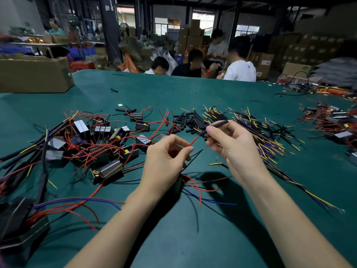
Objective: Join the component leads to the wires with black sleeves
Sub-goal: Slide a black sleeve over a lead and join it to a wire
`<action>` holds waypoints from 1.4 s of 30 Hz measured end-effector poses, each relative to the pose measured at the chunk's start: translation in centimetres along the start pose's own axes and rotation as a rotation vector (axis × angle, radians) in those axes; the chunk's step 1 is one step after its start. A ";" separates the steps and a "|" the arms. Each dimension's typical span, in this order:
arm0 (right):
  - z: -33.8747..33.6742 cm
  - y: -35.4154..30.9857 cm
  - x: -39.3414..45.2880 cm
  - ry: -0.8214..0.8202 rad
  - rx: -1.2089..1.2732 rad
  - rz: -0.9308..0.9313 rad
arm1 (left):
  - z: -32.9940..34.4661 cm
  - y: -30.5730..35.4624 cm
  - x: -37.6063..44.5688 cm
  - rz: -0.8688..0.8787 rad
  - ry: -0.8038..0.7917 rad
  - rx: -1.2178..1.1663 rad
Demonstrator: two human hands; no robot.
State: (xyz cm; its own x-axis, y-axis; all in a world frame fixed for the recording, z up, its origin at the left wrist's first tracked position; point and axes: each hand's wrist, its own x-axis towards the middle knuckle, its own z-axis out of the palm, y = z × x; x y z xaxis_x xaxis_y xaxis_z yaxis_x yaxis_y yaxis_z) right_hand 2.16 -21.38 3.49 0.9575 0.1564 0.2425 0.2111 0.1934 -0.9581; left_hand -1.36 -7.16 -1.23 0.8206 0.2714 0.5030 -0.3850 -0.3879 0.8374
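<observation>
A red lead [193, 141] is being pinched by the left hand [166, 157] above the green table [193, 93], while a black sleeve [217, 126] is being pinched by the right hand [228, 141] just beside it. The two are being held apart; if the sleeve is tilted, the lead tip is likely being bent or missed

Matt green cloth-like table [193, 238] strewn with plastic and metal parts.
Components [113, 169] show shiny silver metal faces; red wires [160, 126] have smooth, slightly glossy plastic insulation; black sleeves [185, 122] look matt; a cardboard box [34, 74] is dull brown.
</observation>
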 end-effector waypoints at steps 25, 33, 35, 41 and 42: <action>-0.7 1.2 0.4 -0.007 -0.102 -0.110 | 0.1 0.1 -0.2 0.016 0.002 0.009; -0.9 1.4 0.5 -0.051 -0.099 -0.054 | 0.1 0.1 -0.2 0.022 -0.001 0.008; -0.9 1.5 0.5 -0.075 -0.127 -0.037 | 0.2 0.2 -0.2 0.028 -0.002 -0.002; -0.8 1.7 0.2 -0.207 -0.239 0.064 | 0.0 0.5 -0.2 -0.057 -0.025 -0.076; -0.8 1.7 0.2 -0.216 -0.264 0.061 | -0.1 0.6 -0.2 -0.073 -0.035 -0.072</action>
State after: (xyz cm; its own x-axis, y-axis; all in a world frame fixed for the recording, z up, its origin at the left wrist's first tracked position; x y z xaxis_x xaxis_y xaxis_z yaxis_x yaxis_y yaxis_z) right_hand 2.86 -21.82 1.76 0.9121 0.3670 0.1827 0.2250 -0.0755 -0.9714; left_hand -1.74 -7.37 -0.82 0.8613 0.2648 0.4337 -0.3522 -0.3041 0.8851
